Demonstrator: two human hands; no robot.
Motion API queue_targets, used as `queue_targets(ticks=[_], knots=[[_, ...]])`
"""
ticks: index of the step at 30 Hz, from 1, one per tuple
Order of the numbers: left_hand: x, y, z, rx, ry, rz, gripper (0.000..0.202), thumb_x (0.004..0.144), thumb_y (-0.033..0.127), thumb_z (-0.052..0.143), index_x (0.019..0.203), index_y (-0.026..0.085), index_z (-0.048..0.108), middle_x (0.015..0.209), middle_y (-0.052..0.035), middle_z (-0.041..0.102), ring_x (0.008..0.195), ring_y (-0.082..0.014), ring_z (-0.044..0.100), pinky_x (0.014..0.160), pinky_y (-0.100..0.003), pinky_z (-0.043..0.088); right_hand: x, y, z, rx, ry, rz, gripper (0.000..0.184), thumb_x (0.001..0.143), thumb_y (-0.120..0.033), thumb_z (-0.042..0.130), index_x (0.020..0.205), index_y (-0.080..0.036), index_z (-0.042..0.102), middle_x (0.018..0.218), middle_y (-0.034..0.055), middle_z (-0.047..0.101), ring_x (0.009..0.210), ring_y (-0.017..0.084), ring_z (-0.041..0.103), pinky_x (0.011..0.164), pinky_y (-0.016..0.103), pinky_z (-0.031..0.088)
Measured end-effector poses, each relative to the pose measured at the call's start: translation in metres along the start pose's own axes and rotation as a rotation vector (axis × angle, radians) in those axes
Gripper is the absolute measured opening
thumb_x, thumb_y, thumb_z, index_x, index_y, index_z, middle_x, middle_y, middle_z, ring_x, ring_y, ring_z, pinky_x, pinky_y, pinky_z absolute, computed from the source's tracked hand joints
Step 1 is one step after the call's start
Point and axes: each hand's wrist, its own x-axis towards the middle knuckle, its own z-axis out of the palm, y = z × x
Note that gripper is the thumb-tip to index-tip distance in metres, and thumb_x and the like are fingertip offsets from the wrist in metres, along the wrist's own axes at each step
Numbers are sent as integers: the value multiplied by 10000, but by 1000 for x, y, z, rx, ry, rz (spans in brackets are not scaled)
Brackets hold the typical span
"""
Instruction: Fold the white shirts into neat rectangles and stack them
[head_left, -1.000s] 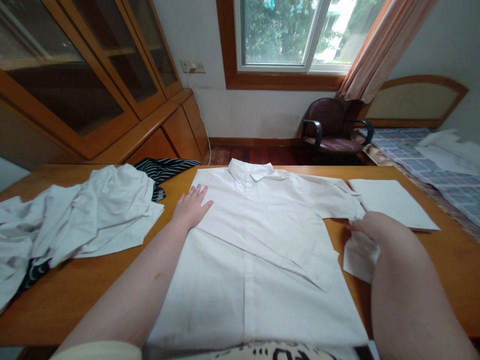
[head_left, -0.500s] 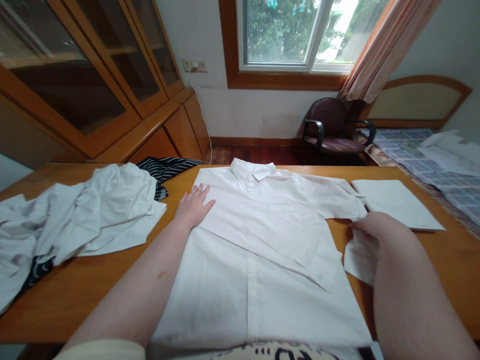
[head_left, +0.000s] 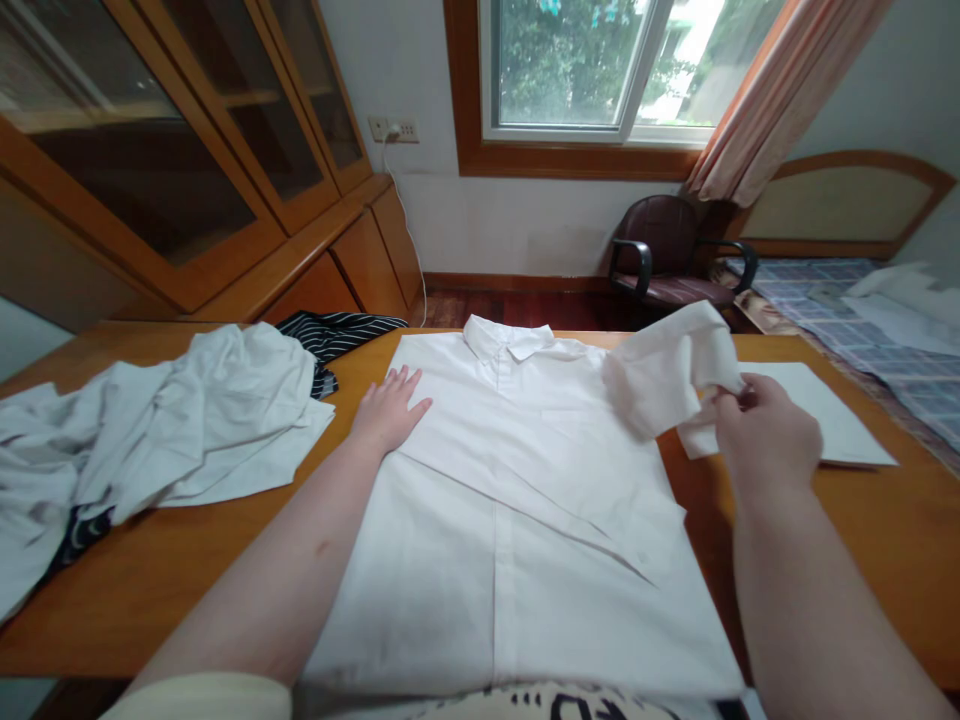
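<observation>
A white button-up shirt [head_left: 465, 560] lies front up on the wooden table, its collar toward the far edge. My left hand [head_left: 388, 410] rests flat on the shirt's left side near the shoulder, fingers spread. On the other side, my right hand [head_left: 769, 425] pinches the end of the shirt's sleeve [head_left: 675, 370] and holds it raised above the table. The sleeve hangs in soft folds between the shoulder and my fingers. Long creases run slantwise across the shirt's middle.
Crumpled white clothes [head_left: 202, 410] and a black striped garment [head_left: 337, 340] lie at the table's left. A folded white cloth or sheet [head_left: 817, 410] is on the right. Beyond the table [head_left: 247, 560] stand a chair [head_left: 664, 250], a bed [head_left: 885, 340] and a glass-door cabinet [head_left: 315, 220].
My right hand has lifted the sleeve off the table, up and away from me. My left hand has stayed in place on the shirt.
</observation>
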Motion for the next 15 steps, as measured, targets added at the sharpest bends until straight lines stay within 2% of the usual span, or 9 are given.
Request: queue_targets(ticks=[3, 5, 7, 9, 11, 13, 15], knots=[[0, -1, 1, -4, 3, -3, 671, 911, 560, 247, 1485, 212, 265, 1557, -69, 216, 1431, -251, 180, 1124, -495, 201, -18, -9, 8, 134, 154, -225, 326, 801, -323, 542, 1082, -203, 656, 824, 69, 688, 651, 196, 606, 602, 302, 403], [0, -1, 1, -5, 1, -4, 675, 910, 564, 247, 1485, 211, 263, 1559, -67, 211, 1432, -250, 175, 1125, -497, 200, -29, -15, 14, 169, 162, -475, 298, 784, -285, 568, 1048, -192, 669, 817, 63, 692, 666, 192, 619, 636, 297, 434], [1, -1, 1, -7, -3, -1, 676, 910, 566, 249, 1486, 213, 260, 1560, -66, 206, 1433, -249, 173, 1126, -495, 198, -40, -24, 20, 208, 123, -750, 263, 805, -236, 556, 1036, -193, 675, 835, 70, 698, 772, 209, 639, 728, 314, 459], [1, -1, 0, -8, -7, -2, 674, 911, 565, 250, 1488, 217, 254, 1562, -64, 201, 1433, -249, 172, 1127, -492, 194, -49, -35, 25, 254, 50, -985, 280, 837, -188, 524, 1079, -199, 664, 878, 75, 703, 900, 219, 631, 854, 350, 450], [1, -1, 0, -6, -14, -7, 671, 912, 561, 253, 1488, 218, 254, 1562, -64, 199, 1434, -250, 170, 1128, -489, 191, -57, -45, 31, 278, -86, -1148, 319, 851, -154, 506, 1135, -204, 644, 928, 77, 705, 974, 218, 614, 954, 388, 412], [1, -1, 0, -6, -18, -9, 669, 912, 559, 256, 1488, 219, 255, 1563, -65, 200, 1434, -250, 170, 1128, -487, 191, -64, -51, 39, 276, -257, -1220, 318, 853, -137, 502, 1127, -208, 648, 957, 77, 705, 995, 214, 610, 1011, 412, 378], [1, -1, 0, -10, -18, -6, 671, 911, 561, 254, 1486, 215, 260, 1562, -69, 202, 1433, -253, 173, 1127, -488, 192, -68, -54, 47, 260, -416, -1213, 301, 859, -142, 494, 1105, -210, 654, 963, 75, 702, 992, 214, 617, 1019, 419, 378]])
